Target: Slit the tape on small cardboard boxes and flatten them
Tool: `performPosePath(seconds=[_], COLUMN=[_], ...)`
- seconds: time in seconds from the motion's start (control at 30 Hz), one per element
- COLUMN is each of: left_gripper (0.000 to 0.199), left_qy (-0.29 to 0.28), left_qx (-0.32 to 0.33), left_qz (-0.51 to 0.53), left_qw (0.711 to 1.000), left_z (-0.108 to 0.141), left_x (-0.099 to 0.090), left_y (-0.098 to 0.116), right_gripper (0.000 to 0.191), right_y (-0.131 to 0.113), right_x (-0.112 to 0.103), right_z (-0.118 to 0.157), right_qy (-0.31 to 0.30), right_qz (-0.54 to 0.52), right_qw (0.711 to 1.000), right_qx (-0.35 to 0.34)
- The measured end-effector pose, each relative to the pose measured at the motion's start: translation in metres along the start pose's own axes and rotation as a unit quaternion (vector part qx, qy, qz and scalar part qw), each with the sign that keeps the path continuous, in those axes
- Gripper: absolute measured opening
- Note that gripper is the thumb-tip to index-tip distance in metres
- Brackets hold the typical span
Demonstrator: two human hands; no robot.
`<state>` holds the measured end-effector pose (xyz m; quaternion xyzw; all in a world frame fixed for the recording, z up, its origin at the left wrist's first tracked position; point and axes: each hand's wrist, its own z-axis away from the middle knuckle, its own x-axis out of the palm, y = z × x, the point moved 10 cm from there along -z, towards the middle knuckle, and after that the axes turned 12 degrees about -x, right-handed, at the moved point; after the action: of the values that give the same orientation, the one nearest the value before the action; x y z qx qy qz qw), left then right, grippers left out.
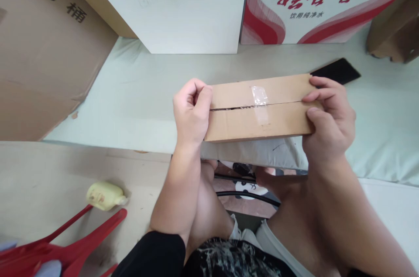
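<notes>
A small brown cardboard box (235, 124) is held level between my two hands, over the near edge of the pale green covered surface (147, 94). Its two top flaps meet at a lengthwise seam, bridged near the middle by a strip of clear tape (259, 95). Along the left part of the seam a dark gap shows. My left hand (193, 109) grips the box's left end, thumb on top. At the right end my right hand (330, 115) holds the corner, with fingers and thumb on the top face.
Behind the box lies a black phone-like slab (337, 71). Along the back stand a white box (193, 6), a red-and-white water carton (301, 11) and a brown container (396, 28). A large carton (49, 59) is at left. Below lie a yellow bottle (104, 195) and red stool (81, 233).
</notes>
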<state>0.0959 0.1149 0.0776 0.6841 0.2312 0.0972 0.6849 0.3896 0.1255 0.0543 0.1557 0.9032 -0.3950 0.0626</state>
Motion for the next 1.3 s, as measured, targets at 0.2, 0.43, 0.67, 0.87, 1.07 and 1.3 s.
performPosePath(seconds=[0.2,0.43,0.67,0.87,1.07,1.3], left_gripper=[0.033,0.037,0.043,0.042,0.016,0.023], left_qy=[-0.001,-0.003,-0.004,0.018,-0.018,-0.063], left_qx=[0.007,0.014,0.076,0.112,0.076,0.099], left_qz=[0.014,0.009,0.040,0.033,-0.024,-0.141], left_qw=[1.000,1.000,0.996,0.993,0.997,0.983], left_z=[0.000,-0.001,0.000,0.004,-0.004,-0.003], left_x=[-0.001,-0.002,-0.007,-0.011,-0.005,0.004], left_y=[-0.001,-0.002,0.005,0.010,0.003,0.001], right_gripper=[0.024,0.020,0.024,0.024,0.023,0.018], right_y=[0.004,-0.002,0.003,0.011,0.029,0.068], right_x=[-0.001,0.002,-0.003,-0.004,-0.012,-0.055], right_z=[0.002,-0.001,0.001,0.006,0.003,0.000], right_qy=[0.005,-0.015,0.016,0.033,0.120,0.158], right_qz=[-0.002,0.012,0.004,-0.006,-0.095,0.068], right_qw=[1.000,1.000,0.999,0.994,0.976,0.953], right_qx=[-0.004,0.007,0.050,0.100,0.153,0.249])
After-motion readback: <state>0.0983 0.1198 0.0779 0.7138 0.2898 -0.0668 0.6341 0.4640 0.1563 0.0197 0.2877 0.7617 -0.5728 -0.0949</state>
